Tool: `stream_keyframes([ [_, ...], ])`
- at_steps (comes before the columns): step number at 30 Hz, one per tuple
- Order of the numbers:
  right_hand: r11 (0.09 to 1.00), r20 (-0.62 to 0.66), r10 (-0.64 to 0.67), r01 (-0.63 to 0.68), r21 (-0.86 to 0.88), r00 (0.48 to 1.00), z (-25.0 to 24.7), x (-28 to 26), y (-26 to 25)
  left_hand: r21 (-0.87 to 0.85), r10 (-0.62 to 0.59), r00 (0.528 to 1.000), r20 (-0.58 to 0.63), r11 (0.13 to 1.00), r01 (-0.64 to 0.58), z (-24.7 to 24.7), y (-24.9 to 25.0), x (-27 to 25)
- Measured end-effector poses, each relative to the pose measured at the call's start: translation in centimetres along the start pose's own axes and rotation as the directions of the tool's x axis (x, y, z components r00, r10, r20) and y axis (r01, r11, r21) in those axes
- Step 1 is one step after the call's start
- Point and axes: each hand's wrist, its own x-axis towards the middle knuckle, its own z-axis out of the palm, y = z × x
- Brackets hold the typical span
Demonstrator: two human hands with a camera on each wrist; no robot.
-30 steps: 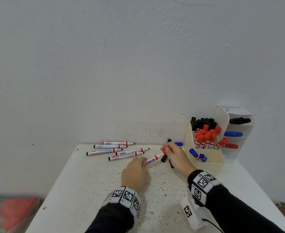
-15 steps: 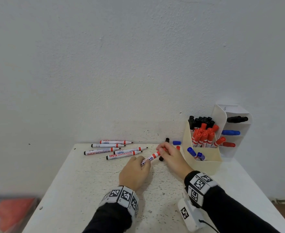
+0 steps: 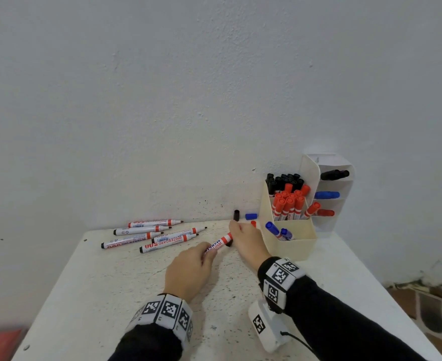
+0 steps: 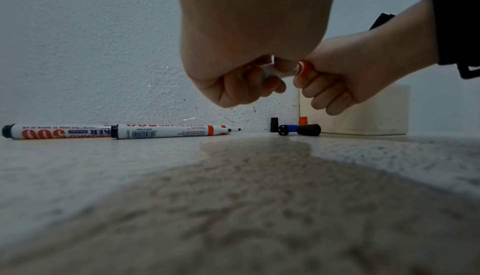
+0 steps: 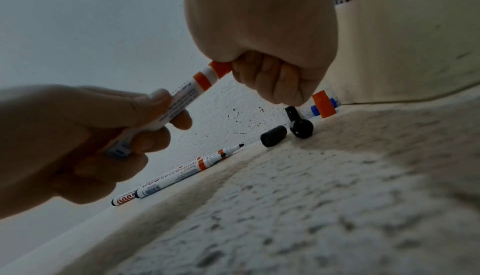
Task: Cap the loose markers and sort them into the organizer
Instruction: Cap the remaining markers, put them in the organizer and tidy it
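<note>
Above the worktop [image 3: 110,295] near its back edge, the left hand [image 3: 188,269] grips the marker [image 3: 218,244] barrel; the right hand [image 3: 246,239] fingers curl around its far end, beside the organizer [image 3: 293,242].

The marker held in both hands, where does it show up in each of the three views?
Head: the marker lies centre frame, slanting between the left hand and right hand.
Left wrist: upper middle, mostly hidden by fingers, orange band showing.
Right wrist: slanting from left of centre towards the upper middle.
Shared landmark: the upright orange cap beside the organizer.
</note>
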Motion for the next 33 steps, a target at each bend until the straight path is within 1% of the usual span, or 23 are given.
stream_keyframes([
  [2, 1.000, 0.035, -0.017, 0.017, 0.016, 0.999, -0.1, -0.2, -0.1, -0.035, 0.009, 0.999, 0.041, 0.999, -0.008, 0.0, 0.1, 0.0],
  [6, 0.997, 0.074, -0.076, 0.074, 0.032, 0.994, -0.4, -0.3, -0.4, -0.215, 0.016, 0.992, 0.121, 0.977, 0.011, -0.1, 0.5, -0.2],
  [11, 0.990, 0.119, -0.137, 0.137, 0.008, 0.983, -0.7, -0.6, 0.0, -0.294, 0.034, 0.971, 0.236, 0.955, 0.038, -0.2, 0.7, -0.3],
  [14, 0.989, 0.118, -0.150, 0.148, 0.025, 0.982, -0.8, -0.7, -0.1, -0.343, 0.017, 0.963, 0.270, 0.936, 0.080, -0.3, 0.7, -0.4],
  [16, 0.985, 0.115, -0.173, 0.169, 0.040, 0.978, -0.6, -0.8, -0.5, -0.381, -0.005, 0.964, 0.267, 0.918, 0.110, -0.4, 0.8, -0.6],
  [20, 0.981, 0.046, -0.194, 0.193, 0.035, 0.980, -0.3, -1.4, -1.1, -0.397, -0.005, 0.989, 0.150, 0.915, 0.065, -0.3, 0.7, -0.4],
  [22, 0.981, 0.004, -0.193, 0.193, 0.011, 0.981, -0.3, -1.8, -1.2, -0.417, -0.007, 0.990, 0.140, 0.907, 0.066, -0.1, 0.7, -0.4],
  [25, 0.976, -0.042, -0.214, 0.215, 0.036, 0.976, -0.6, -2.1, -1.6, -0.449, -0.006, 0.993, 0.118, 0.892, 0.059, -0.1, 0.7, -0.5],
  [29, 0.941, -0.137, -0.296, 0.313, 0.126, 0.945, -1.8, -2.5, -3.2, -0.422, -0.002, 0.998, 0.064, 0.906, 0.029, -0.4, 0.9, -0.5],
  [30, 0.928, -0.171, -0.313, 0.339, 0.153, 0.934, -2.3, -2.6, -3.9, -0.371, 0.004, 0.998, 0.062, 0.928, 0.019, -0.4, 0.6, -0.5],
  [31, 0.913, -0.204, -0.333, 0.369, 0.173, 0.921, -3.0, -2.6, -4.5, -0.265, 0.023, 0.997, 0.073, 0.964, -0.003, -0.5, 0.4, -0.3],
  [32, 0.901, -0.233, -0.357, 0.400, 0.170, 0.904, -3.7, -2.6, -5.1, -0.113, 0.034, 0.995, 0.093, 0.993, -0.023, -0.7, 0.2, -0.2],
  [33, 0.891, -0.261, -0.383, 0.429, 0.148, 0.886, -4.5, -2.5, -5.6, 0.039, 0.029, 0.994, 0.109, 0.999, -0.033, -1.0, 0.0, 0.0],
])
